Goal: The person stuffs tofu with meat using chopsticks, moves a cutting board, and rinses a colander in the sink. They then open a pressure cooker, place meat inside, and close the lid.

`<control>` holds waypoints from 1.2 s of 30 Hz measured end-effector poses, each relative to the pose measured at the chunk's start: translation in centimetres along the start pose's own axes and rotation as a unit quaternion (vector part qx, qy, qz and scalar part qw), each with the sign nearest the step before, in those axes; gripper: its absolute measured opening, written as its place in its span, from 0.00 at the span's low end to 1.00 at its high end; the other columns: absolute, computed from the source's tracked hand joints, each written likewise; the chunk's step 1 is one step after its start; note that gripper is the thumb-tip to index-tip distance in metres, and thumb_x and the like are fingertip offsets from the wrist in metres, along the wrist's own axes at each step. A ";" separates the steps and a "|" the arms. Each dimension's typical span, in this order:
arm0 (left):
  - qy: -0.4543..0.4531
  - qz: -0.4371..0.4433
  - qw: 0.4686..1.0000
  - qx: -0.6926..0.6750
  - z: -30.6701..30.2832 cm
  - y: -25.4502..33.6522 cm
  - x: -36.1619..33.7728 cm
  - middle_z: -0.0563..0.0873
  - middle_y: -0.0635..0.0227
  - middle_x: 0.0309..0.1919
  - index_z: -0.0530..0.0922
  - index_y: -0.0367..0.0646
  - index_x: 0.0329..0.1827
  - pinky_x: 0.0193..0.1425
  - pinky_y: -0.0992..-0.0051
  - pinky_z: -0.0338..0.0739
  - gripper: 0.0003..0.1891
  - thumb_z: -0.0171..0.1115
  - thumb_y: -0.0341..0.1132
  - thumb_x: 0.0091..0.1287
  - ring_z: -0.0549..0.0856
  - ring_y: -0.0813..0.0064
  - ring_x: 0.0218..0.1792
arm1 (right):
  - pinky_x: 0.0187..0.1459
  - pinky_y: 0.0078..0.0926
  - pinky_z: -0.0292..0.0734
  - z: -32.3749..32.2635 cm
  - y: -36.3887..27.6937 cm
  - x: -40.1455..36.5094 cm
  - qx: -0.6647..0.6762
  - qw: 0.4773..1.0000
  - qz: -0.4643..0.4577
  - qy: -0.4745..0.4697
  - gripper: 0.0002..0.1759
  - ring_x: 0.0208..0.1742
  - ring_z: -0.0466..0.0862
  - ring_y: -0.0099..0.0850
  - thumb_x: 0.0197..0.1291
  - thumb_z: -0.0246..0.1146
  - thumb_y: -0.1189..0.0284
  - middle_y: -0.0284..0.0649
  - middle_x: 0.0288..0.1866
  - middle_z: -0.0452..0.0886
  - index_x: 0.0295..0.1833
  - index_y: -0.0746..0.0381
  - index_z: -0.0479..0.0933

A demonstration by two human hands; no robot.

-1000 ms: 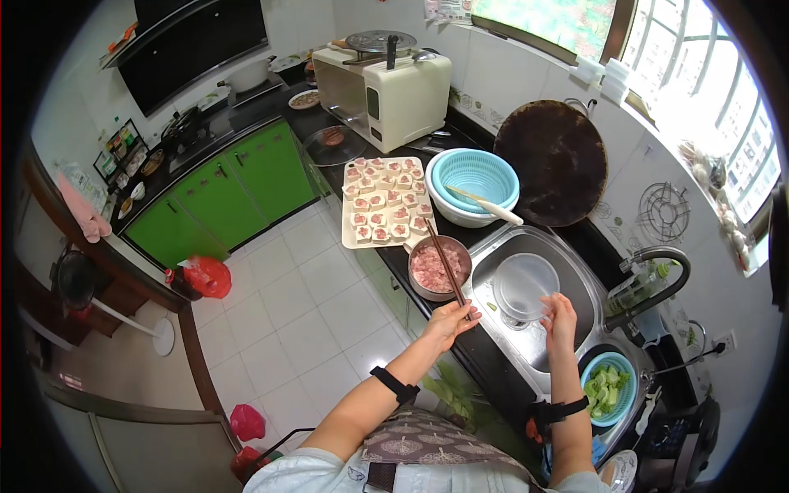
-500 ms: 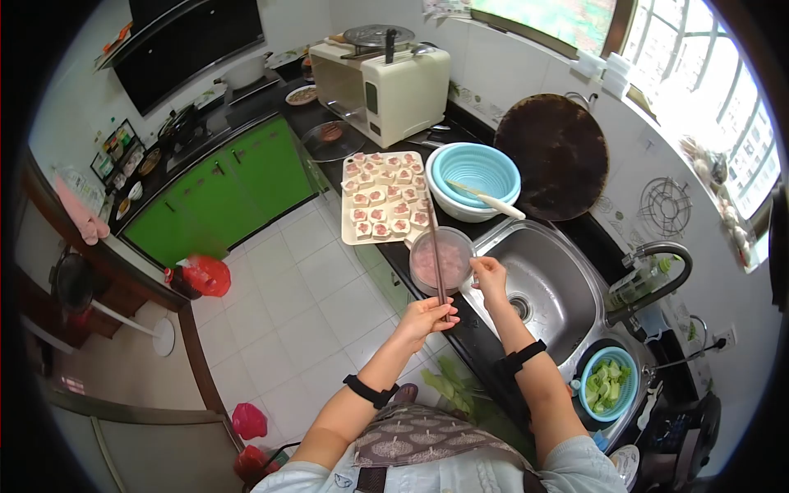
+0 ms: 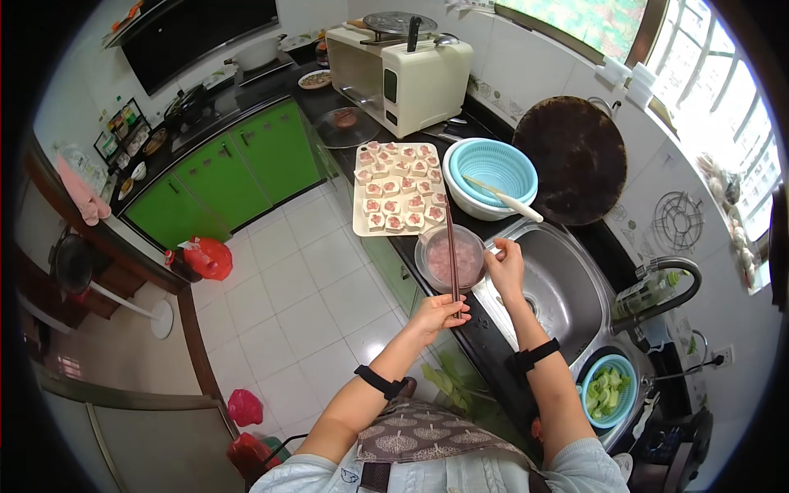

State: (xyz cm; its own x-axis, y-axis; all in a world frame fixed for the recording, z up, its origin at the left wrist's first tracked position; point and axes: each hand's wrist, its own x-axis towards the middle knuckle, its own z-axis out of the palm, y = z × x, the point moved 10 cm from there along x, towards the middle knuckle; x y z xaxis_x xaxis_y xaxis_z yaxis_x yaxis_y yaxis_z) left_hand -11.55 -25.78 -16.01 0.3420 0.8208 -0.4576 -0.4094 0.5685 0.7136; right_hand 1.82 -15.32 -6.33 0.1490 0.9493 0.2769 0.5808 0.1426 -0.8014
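My left hand [image 3: 440,315] is closed round a pair of dark chopsticks [image 3: 453,255], which stretch away from me across the top of a clear round bowl [image 3: 423,267]. Pinkish minced meat [image 3: 456,256] fills much of that bowl. At the bowl's right rim, my right hand [image 3: 505,268] has its fingers pinched together, seemingly on the edge. Just beyond the bowl lies a cream tray [image 3: 359,214] with rows of white tofu pieces [image 3: 393,206], each topped with pink meat. The far chopstick tips come close to the tray's right edge.
A steel sink [image 3: 575,287] with a black tap [image 3: 686,271] lies to the right. A blue colander [image 3: 493,164] with a white-handled utensil stands behind the bowl. Leafy greens [image 3: 606,393] fill a blue basket [image 3: 631,386]. A cream oven [image 3: 427,86] stands at the back.
The view has shifted slightly, so the counter things appear further right. Both hands stay by the bowl; the chopsticks remain in my left hand.
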 end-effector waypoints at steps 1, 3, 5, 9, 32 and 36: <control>-0.001 0.000 1.000 -0.002 -0.1 -0.1 0.1 0.79 0.62 0.39 0.70 0.34 0.51 0.42 0.81 0.79 0.15 0.54 0.31 0.63 0.82 0.70 0.39 | 0.41 0.29 0.71 0.3 -0.1 0.4 -0.005 0.999 -0.036 0.007 0.18 0.38 0.74 0.36 0.43 0.64 0.70 0.44 0.40 0.73 0.41 0.64 0.73; -0.004 -0.002 1.000 -0.002 -0.3 -0.2 0.2 0.79 0.62 0.39 0.70 0.35 0.51 0.42 0.81 0.79 0.15 0.55 0.31 0.63 0.82 0.70 0.39 | 0.42 0.31 0.71 0.9 0.0 1.2 -0.034 0.998 -0.058 0.012 0.21 0.40 0.74 0.37 0.42 0.66 0.68 0.45 0.41 0.73 0.42 0.65 0.72; -0.016 0.002 1.000 -0.003 -0.2 -0.1 0.2 0.79 0.63 0.39 0.70 0.35 0.51 0.42 0.80 0.79 0.15 0.55 0.32 0.63 0.82 0.70 0.39 | 0.43 0.32 0.70 1.2 -0.5 1.6 -0.063 0.995 -0.081 0.014 0.23 0.42 0.73 0.39 0.41 0.67 0.66 0.45 0.41 0.73 0.43 0.66 0.71; -0.018 0.006 1.000 -0.004 -0.5 0.2 -0.2 0.80 0.63 0.39 0.70 0.35 0.52 0.40 0.80 0.79 0.15 0.54 0.31 0.64 0.82 0.72 0.38 | 0.44 0.31 0.71 3.2 2.6 2.0 -0.064 0.997 0.039 -0.037 0.34 0.46 0.73 0.37 0.37 0.72 0.61 0.49 0.45 0.71 0.47 0.68 0.67; -0.023 -0.028 0.999 -0.006 -1.0 0.5 1.6 0.80 0.61 0.38 0.72 0.32 0.47 0.41 0.79 0.80 0.13 0.55 0.31 0.63 0.83 0.67 0.38 | 0.42 0.29 0.74 7.6 7.8 1.6 0.118 0.966 0.181 -0.141 0.32 0.42 0.79 0.34 0.42 0.69 0.66 0.46 0.43 0.77 0.52 0.65 0.65; 0.000 -0.043 0.999 -0.003 -0.9 0.4 1.6 0.80 0.59 0.38 0.72 0.32 0.47 0.43 0.78 0.80 0.13 0.55 0.31 0.63 0.83 0.65 0.38 | 0.52 0.36 0.67 3.7 -4.4 0.6 -0.093 0.978 -0.188 0.003 0.25 0.54 0.71 0.44 0.44 0.63 0.74 0.48 0.52 0.71 0.51 0.62 0.68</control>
State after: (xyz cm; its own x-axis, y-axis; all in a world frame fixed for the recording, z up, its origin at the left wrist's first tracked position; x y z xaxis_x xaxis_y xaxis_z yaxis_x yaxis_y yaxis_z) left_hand -11.96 -24.22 -16.96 0.3766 0.7683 -0.5176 -0.3830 0.6379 0.6681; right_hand -3.60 -14.30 -4.59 -0.0996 0.8374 0.5374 0.7301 0.4285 -0.5324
